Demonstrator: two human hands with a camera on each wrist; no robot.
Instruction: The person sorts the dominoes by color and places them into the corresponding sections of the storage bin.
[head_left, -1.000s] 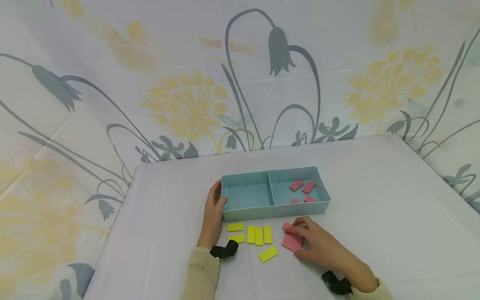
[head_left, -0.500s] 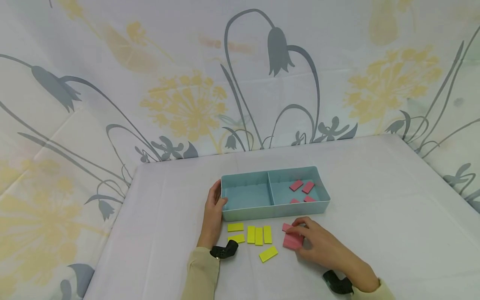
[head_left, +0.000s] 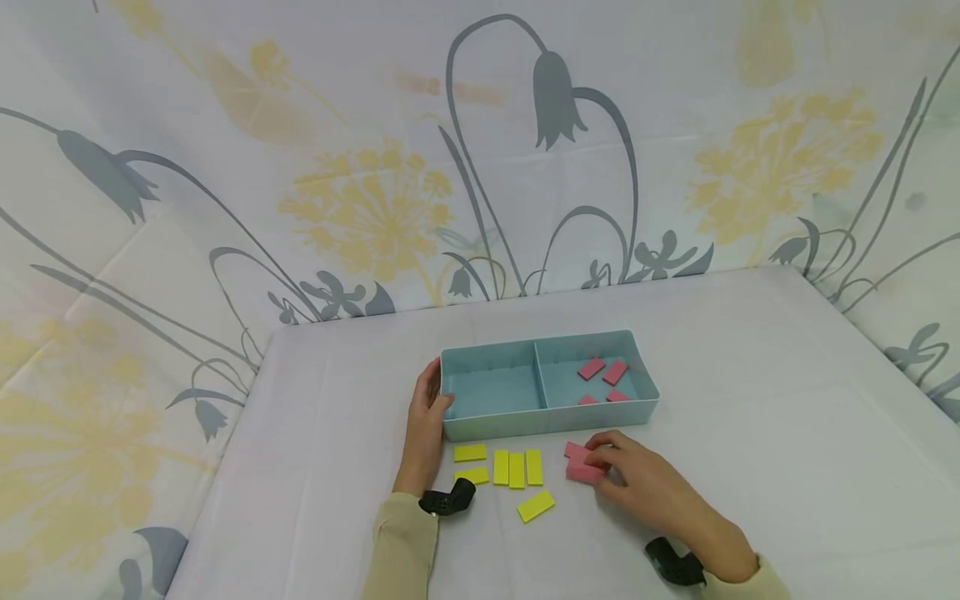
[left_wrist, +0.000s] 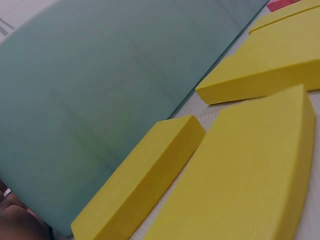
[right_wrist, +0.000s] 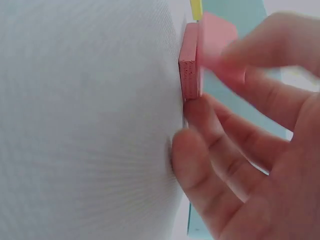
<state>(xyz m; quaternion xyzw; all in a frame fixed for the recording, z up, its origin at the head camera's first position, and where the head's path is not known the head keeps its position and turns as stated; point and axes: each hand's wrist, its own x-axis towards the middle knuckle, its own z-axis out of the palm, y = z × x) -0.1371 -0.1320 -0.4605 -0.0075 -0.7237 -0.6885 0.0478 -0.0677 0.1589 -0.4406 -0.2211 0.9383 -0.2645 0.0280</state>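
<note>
A light blue two-compartment box [head_left: 491, 427] stands on the white table. My left hand [head_left: 424, 429] grips its left end, with the thumb over the rim. My right hand [head_left: 645, 487] is in front of the box's right half, at a small group of pink blocks [head_left: 583, 472]. In the right wrist view, thumb and finger pinch a blurred pink block [right_wrist: 217, 37], tilted up against another pink block [right_wrist: 189, 62] on the cloth. Several pink blocks [head_left: 591, 369] lie in the right compartment; the left compartment holds nothing. How many pink blocks are under my right hand is partly hidden.
Several yellow blocks [head_left: 517, 471] lie flat in front of the box, between my forearms. One yellow block [head_left: 536, 506] lies at an angle nearer to me. A flower-patterned cloth [head_left: 375, 217] hangs behind the table and along both sides.
My right hand's thumb and fingers have drawn closer together at the pink blocks, which now show a narrower face. My left hand and the box hold their place.
</note>
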